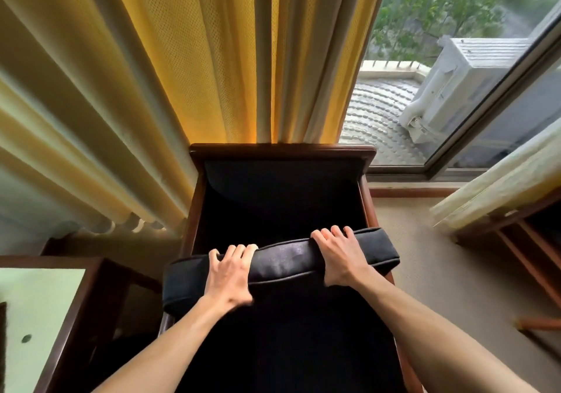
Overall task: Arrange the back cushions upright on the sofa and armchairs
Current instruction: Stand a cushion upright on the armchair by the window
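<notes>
A dark wood armchair (282, 149) with black upholstery stands in front of me, its back against the yellow curtain. I hold a black back cushion (285, 260) by its upper edge over the front of the seat, tilted slightly down to the left. My left hand (229, 274) grips the edge left of centre, fingers curled over the top. My right hand (338, 254) grips it right of centre the same way. The chair's black padded backrest (282, 177) and the dark seat beyond the cushion are in view.
Yellow curtains (182, 58) hang behind and to the left of the chair. A wood-framed table with a pale green top (36, 316) stands at lower left. A window (455, 58) is at upper right, beige carpet (425, 256) and more wooden furniture (528, 256) to the right.
</notes>
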A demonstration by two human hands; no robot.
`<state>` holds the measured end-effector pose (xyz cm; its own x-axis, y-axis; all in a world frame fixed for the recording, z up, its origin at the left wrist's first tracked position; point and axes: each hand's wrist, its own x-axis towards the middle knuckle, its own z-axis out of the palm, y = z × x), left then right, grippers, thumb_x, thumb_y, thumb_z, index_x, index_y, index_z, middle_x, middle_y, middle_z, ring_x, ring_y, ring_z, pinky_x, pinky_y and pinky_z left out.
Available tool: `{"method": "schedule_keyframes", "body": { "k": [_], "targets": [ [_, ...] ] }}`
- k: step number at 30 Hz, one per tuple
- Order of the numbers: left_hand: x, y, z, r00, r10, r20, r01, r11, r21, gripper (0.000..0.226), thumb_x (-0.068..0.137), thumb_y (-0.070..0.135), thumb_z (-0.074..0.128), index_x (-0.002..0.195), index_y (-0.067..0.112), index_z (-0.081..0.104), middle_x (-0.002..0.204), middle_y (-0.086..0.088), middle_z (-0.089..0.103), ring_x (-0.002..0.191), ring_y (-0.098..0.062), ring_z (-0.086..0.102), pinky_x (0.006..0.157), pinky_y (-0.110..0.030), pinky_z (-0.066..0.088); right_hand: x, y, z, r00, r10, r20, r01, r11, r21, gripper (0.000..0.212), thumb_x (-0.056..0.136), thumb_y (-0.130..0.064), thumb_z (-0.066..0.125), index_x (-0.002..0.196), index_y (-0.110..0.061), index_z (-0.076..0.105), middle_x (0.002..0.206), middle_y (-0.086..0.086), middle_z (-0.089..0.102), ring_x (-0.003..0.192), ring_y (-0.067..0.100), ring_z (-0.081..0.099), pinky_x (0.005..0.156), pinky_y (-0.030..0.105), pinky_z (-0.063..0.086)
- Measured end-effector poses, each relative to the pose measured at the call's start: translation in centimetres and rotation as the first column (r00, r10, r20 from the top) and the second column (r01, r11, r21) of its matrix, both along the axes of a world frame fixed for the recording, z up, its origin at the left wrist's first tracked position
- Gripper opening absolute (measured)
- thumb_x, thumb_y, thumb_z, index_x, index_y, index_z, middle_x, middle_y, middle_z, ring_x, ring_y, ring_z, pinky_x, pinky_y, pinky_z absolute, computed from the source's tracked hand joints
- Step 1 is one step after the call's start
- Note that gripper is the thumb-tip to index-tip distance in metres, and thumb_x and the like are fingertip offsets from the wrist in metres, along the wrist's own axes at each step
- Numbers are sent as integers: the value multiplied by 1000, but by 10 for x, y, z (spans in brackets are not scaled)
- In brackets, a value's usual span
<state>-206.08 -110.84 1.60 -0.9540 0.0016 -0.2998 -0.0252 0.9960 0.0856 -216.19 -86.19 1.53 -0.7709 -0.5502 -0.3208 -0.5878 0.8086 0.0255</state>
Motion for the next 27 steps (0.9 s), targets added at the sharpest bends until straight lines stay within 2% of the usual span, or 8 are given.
{"method": "schedule_keyframes", "body": {
  "k": [4,10,17,20,23,25,27],
  "targets": [
    [-48,-2,8,996,-56,-68,55,998,-24,96,46,32,74,135,25,40,115,8,56,109,-16,52,96,-46,35,-34,5,9,998,-60,-2,60,997,-49,95,50,-45,84,131,-23,38,125,-1,52,118,25,46,102,49,36],
    [-105,-11,-7,971,-120,-209,104,991,-84,97,34,15,80,125,19,47,102,2,63,93,-21,58,86,-50,46,-72,-1,1,989,-144,-42,139,984,-114,81,55,-41,79,124,-22,42,119,1,55,113,26,47,107,50,31],
    [-132,-14,-31,977,-138,-162,120,986,-117,99,33,11,80,127,17,47,108,0,61,94,-21,59,87,-53,45,-95,-6,-27,984,-171,-42,164,978,-127,80,50,-35,78,121,-22,45,115,0,53,107,26,48,95,56,37],
    [-140,-24,-40,984,-92,-151,77,992,-104,100,35,10,78,130,16,46,113,0,60,100,-21,59,90,-55,45,-105,-13,-38,987,-137,-87,124,983,-134,91,47,-41,80,129,-21,45,119,1,54,108,29,49,99,60,34],
    [-155,-32,-44,993,-63,-98,53,993,-108,108,38,13,80,138,18,37,122,-1,57,111,-22,56,98,-58,42,-119,-15,-45,984,-136,-114,117,981,-157,112,44,-48,81,143,-17,40,130,7,52,120,34,49,108,70,23],
    [-170,-33,-44,997,-37,-61,30,993,-111,116,42,18,85,145,19,30,134,-4,50,126,-25,48,108,-62,30,-129,-14,-48,982,-149,-118,127,977,-173,121,45,-49,79,151,-16,31,143,12,46,134,36,42,110,75,14],
    [-184,-32,-42,998,7,-67,-14,994,-110,120,52,20,85,153,21,20,149,-6,36,141,-26,31,114,-62,13,-139,-14,-51,980,-162,-113,139,973,-186,120,50,-44,80,153,-14,28,152,15,38,144,37,30,109,78,11]
  ]
}}
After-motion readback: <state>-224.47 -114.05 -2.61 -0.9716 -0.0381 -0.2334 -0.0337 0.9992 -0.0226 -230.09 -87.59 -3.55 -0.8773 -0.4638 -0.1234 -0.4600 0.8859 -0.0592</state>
